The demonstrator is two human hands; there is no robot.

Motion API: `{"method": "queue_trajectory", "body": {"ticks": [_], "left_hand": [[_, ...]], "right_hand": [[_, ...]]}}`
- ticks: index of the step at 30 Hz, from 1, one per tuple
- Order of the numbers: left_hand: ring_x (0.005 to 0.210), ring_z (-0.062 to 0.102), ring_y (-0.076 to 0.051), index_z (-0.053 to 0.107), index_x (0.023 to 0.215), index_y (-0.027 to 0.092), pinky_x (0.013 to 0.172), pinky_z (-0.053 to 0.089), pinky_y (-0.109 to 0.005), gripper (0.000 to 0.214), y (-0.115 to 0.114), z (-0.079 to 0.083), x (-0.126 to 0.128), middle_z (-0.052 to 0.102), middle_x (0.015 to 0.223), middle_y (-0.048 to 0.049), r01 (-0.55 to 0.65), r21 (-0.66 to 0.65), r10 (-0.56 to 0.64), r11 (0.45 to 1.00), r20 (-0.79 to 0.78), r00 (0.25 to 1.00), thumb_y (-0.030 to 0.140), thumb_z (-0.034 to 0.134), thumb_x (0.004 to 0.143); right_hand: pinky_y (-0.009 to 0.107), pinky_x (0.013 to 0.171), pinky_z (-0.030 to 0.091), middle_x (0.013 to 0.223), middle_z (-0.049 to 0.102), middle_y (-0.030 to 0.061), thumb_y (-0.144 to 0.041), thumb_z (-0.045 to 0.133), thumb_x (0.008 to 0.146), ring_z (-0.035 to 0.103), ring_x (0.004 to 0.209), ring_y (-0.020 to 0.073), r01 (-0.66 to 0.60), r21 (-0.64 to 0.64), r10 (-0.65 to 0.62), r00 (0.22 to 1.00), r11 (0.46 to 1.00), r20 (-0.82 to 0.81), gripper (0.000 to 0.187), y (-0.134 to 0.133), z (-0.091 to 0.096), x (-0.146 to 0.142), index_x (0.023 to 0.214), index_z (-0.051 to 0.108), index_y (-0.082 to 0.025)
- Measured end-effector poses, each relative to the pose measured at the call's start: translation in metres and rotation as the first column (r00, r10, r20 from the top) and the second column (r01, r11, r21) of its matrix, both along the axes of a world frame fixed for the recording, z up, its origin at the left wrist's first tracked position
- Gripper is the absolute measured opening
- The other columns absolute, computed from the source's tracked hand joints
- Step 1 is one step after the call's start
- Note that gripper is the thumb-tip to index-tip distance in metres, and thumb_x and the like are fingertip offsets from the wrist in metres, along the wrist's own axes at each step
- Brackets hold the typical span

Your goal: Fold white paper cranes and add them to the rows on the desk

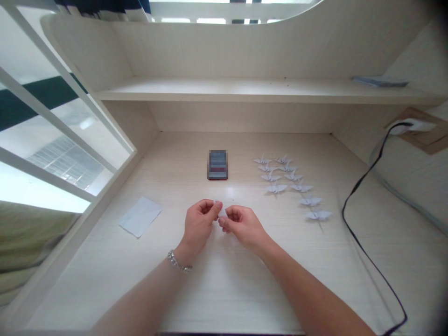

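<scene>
A small piece of folded white paper (221, 213) is pinched between my two hands above the middle of the desk; the fingers cover most of it, so its exact shape is hidden. My left hand (200, 222), with a beaded bracelet at the wrist, grips its upper left side between thumb and forefinger. From the right, my right hand (243, 226) pinches its lower side. Several white paper cranes (276, 187) stand in two uneven rows to the right of my hands. Flat on the desk at the left lies a stack or sheet of white paper (140, 217).
Beyond my hands lies a dark phone-like rectangle (217, 164), its face blurred. A black cable (362, 179) runs from a wall socket (413, 127) down the desk's right side. A shelf (227, 88) spans the back, and a barred railing (66, 126) borders the left.
</scene>
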State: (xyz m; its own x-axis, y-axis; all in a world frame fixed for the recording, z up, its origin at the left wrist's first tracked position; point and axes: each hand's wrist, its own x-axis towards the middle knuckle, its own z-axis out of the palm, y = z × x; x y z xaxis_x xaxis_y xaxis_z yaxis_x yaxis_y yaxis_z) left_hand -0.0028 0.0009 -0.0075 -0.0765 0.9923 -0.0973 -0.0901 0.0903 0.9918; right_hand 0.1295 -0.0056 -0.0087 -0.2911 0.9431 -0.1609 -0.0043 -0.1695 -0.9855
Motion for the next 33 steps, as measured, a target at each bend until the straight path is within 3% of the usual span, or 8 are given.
{"method": "queue_trajectory", "body": {"ticks": [8, 20, 26, 33], "left_hand": [[0.057, 0.05, -0.01, 0.062, 0.07, 0.013, 0.054, 0.041, -0.023, 0.022, 0.0001, 0.0031, 0.0019, 0.058, 0.063, -0.0004, 0.069, -0.018, -0.067, 0.997, 0.097, 0.993, 0.034, 0.069, 0.067], [0.052, 0.048, -0.009, 0.06, 0.06, 0.014, 0.052, 0.038, -0.022, 0.022, 0.0015, 0.0059, -0.004, 0.056, 0.056, 0.0013, 0.01, -0.022, -0.009, 1.0, 0.048, 0.999, 0.032, 0.072, 0.062], [0.055, 0.051, -0.009, 0.057, 0.061, 0.015, 0.054, 0.04, -0.021, 0.024, 0.0016, 0.0007, -0.0037, 0.056, 0.058, 0.0016, 0.004, -0.001, -0.004, 1.0, 0.021, 1.0, 0.036, 0.066, 0.069], [0.055, 0.051, -0.009, 0.058, 0.064, 0.015, 0.055, 0.044, -0.021, 0.028, 0.0008, 0.0061, 0.0, 0.057, 0.06, 0.0008, 0.003, 0.018, -0.005, 1.0, 0.066, 0.998, 0.041, 0.062, 0.072]], "right_hand": [[0.023, 0.05, 0.044, 0.062, 0.056, -0.0008, -0.04, 0.062, 0.073, 0.053, 0.052, 0.0098, 0.032, -0.025, -0.035, 0.992, 0.999, -0.117, 0.025, 0.0021, -0.0013, 0.0034, 0.071, 0.056, -0.016], [0.024, 0.049, 0.046, 0.056, 0.055, -0.0011, -0.04, 0.064, 0.07, 0.054, 0.051, 0.0114, 0.011, -0.012, -0.012, 0.998, 1.0, -0.058, 0.026, 0.0006, 0.0008, 0.0048, 0.066, 0.054, -0.016], [0.023, 0.05, 0.046, 0.058, 0.055, -0.0011, -0.039, 0.064, 0.071, 0.056, 0.054, 0.0115, 0.011, -0.013, -0.011, 0.999, 1.0, -0.042, 0.025, 0.0004, 0.0032, 0.0063, 0.066, 0.055, -0.016], [0.023, 0.049, 0.045, 0.057, 0.056, -0.0005, -0.038, 0.064, 0.07, 0.054, 0.052, 0.0109, 0.013, 0.0, -0.013, 1.0, 1.0, -0.025, 0.025, 0.0022, 0.0053, 0.0083, 0.067, 0.057, -0.015]]}}
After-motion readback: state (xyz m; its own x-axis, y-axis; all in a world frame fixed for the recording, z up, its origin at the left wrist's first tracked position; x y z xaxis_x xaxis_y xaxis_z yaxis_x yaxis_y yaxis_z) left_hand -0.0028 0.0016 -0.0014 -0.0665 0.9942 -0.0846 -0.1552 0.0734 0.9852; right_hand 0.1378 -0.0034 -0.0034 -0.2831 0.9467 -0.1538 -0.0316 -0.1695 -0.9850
